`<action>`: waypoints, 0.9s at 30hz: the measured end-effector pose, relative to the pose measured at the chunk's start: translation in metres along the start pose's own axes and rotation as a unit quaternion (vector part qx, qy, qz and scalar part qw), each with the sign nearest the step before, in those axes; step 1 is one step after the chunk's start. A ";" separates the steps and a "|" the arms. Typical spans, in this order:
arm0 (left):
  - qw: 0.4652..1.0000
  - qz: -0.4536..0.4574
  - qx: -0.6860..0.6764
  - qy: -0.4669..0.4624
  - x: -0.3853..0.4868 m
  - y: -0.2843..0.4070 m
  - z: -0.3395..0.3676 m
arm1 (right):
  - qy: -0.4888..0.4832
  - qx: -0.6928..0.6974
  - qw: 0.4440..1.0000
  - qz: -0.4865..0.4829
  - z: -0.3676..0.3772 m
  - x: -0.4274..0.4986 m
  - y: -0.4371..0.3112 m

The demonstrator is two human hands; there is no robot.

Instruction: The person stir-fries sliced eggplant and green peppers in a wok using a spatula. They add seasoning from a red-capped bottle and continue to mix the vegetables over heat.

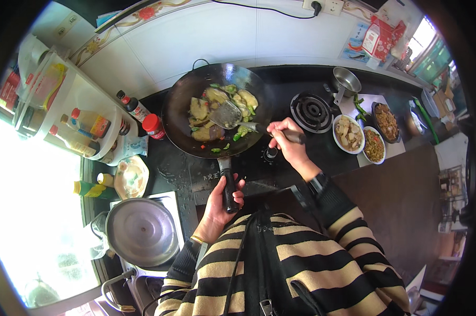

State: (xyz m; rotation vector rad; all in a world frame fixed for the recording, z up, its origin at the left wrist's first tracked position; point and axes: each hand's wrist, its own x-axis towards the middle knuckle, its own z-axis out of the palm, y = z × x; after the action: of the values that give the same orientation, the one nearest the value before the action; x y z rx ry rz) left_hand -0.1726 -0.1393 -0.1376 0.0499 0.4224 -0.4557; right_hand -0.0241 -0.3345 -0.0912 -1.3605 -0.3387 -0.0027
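A dark wok (pixel 178 118) stands over the cooktop straight ahead, its black handle (pixel 229 193) pointing towards me. My left hand (pixel 218 201) is wrapped around that handle. In my right hand (pixel 288 144) is the dark grip of a metal spatula (pixel 226 114), whose blade rests among the food inside the wok. That food is browned slices (pixel 208 133), apparently eggplant, mixed with cut green peppers (pixel 244 130) and small red bits. What lies under the spatula blade is partly hidden.
Right of the wok are a bare gas burner (pixel 312 112), a small steel saucepan (pixel 346 81) and filled dishes, including a white bowl (pixel 348 134). To the left stand a red-lidded jar (pixel 153 126), a sauce bottle (pixel 132 106), a plate (pixel 132 177) and a large metal lid (pixel 142 233) by the sink.
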 end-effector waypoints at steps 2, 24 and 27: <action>1.000 -0.010 -0.009 0.004 -0.001 0.000 0.001 | 0.047 -0.017 0.999 0.016 0.009 0.007 0.008; 0.997 -0.002 -0.072 0.007 0.003 0.000 0.003 | -0.033 0.005 0.999 0.042 0.016 0.040 0.004; 0.997 0.002 -0.074 -0.011 0.004 0.000 0.003 | -0.019 -0.017 1.000 0.005 0.011 0.032 0.014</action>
State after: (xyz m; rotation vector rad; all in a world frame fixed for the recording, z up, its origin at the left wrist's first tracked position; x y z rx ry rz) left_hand -0.1676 -0.1416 -0.1363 -0.0981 0.4335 -0.4192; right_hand 0.0069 -0.3147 -0.0954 -1.3964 -0.3662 0.0255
